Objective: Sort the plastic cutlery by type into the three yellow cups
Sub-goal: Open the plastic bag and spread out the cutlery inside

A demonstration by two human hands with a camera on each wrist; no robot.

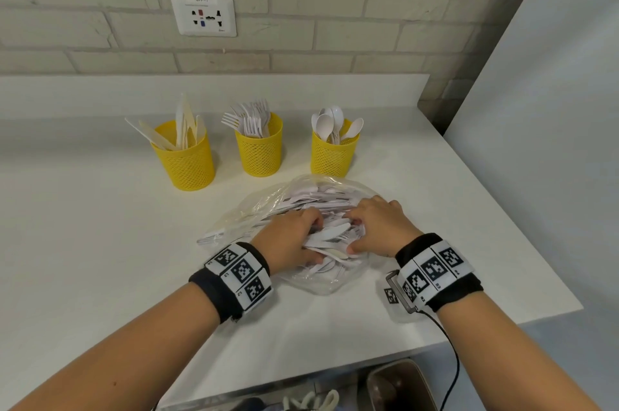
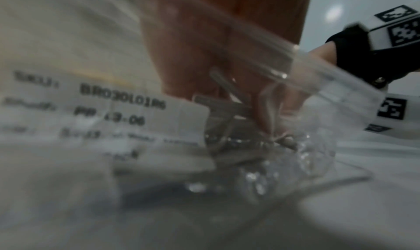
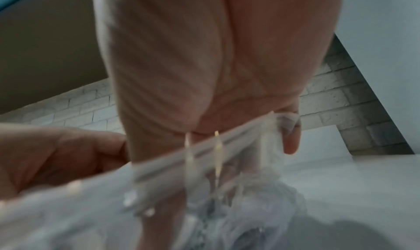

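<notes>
both hands digging in the clear bag (image 1: 268, 202) on the worktop (image 1: 100, 226), left grip (image 1: 291, 239) and right grip (image 1: 378, 226) each clutching white cutlery (image 1: 330, 234), 3 yellow cups (image 1: 259, 150) sitting behind

Both wrist views blurred. Fingertips of left hand (image 1: 294, 236) and right hand (image 1: 378, 226) buried among cutlery in the clear bag (image 1: 268, 206). Bag label (image 2: 127, 114) only partly legible. Grip unclear.
</notes>
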